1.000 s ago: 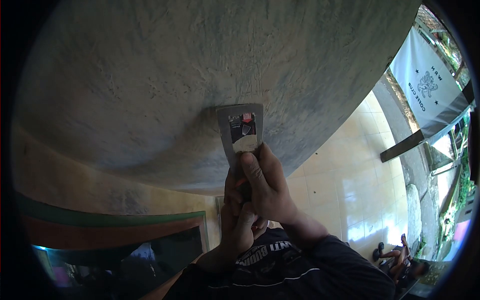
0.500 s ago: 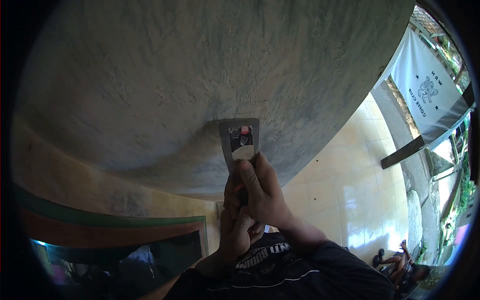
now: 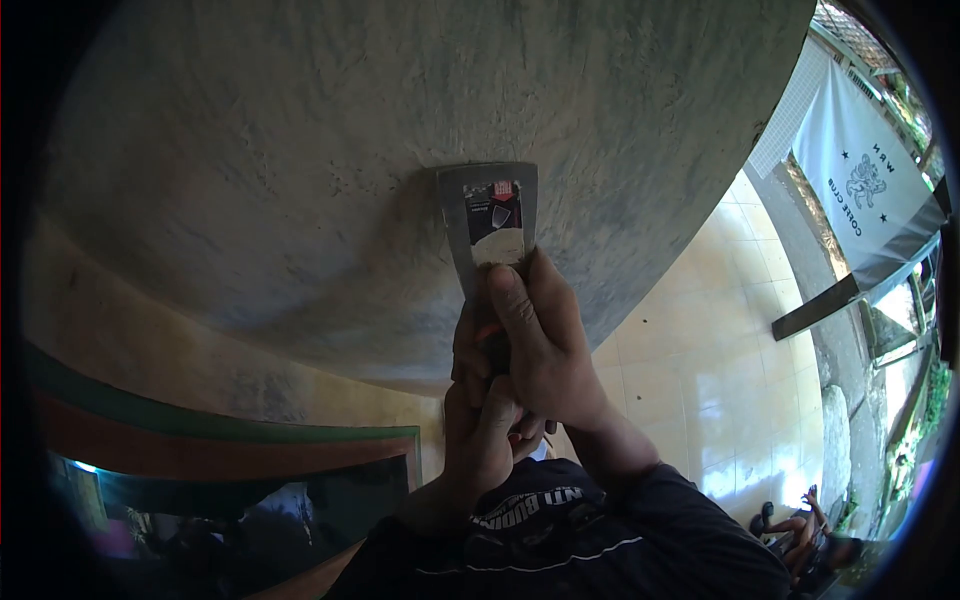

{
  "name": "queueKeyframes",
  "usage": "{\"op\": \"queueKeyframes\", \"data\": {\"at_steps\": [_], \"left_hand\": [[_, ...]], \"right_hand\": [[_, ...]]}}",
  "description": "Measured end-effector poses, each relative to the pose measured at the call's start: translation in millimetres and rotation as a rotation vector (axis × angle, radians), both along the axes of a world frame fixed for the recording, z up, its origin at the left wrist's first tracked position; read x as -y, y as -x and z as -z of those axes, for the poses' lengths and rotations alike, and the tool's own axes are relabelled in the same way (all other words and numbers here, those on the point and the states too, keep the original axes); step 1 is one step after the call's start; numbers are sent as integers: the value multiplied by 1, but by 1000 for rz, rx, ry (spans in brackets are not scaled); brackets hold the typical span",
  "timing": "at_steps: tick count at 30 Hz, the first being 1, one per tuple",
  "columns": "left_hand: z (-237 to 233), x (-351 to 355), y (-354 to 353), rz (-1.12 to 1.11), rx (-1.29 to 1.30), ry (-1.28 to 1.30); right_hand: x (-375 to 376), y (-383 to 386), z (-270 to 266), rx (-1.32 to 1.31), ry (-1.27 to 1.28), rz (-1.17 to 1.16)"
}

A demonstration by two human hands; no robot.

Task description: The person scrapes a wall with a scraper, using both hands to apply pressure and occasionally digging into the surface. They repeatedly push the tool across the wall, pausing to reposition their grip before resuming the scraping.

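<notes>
In the head view you are clenching your right hand point(image 3: 545, 350) and left hand point(image 3: 480, 440) around the handle of the scraper point(image 3: 487, 215), its blade edge pressing against the grey plastered surface point(image 3: 300, 150). Tilting it risks a corner gouging in, or the blade skidding off.

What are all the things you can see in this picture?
scraper: 1, grey metal blade with a sticker, edge against the plastered surface, upper middle.
plastered surface: 1, grey, fills the top and left.
tiles: many, glossy cream, right.
banner: 1, white with dark print, top right.
painted band: 1, green over red-brown, lower left.
other person: 1, sitting, small, bottom right corner.
shirt: 1, black with white lettering, bottom middle.
right grip: 1, upper hand, shut on the scraper's handle, a finger reaching the blade.
left grip: 1, lower hand, shut on the handle just beneath.
</notes>
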State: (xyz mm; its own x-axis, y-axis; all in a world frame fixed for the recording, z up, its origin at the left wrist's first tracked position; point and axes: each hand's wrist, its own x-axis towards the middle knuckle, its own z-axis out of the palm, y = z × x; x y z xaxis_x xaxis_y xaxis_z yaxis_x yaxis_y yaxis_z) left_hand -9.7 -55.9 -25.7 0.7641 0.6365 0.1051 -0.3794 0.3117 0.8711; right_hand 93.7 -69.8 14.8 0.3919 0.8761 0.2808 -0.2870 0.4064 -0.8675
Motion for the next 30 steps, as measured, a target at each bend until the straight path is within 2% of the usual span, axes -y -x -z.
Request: {"op": "queueKeyframes", "data": {"at_steps": [3,5,9,13,16,18,21,25,27,30], "left_hand": [[0,8,4,-5,-17,22],[15,10,7,-6,-22,-10],[-3,14,2,-33,-36,-34],[3,6,3,5,9,-79],[10,7,7,13,70,-71],[8,9,8,6,7,69],[-5,8,6,43,36,53],[3,6,9,79,34,27],[3,10,10,-23,-9,69],[-7,12,6,-72,20,94]], "right_hand": [[3,1,3,11,-15,0],[5,5,14,-47,62,-43],[3,1,7,19,37,-39],[-1,3,9,50,-8,22],[2,6,13,50,36,19],[2,4,11,19,75,-16],[1,4,4,15,57,18],[1,7,8,33,22,35],[1,8,10,46,5,77],[2,6,6,2,56,3]]}}
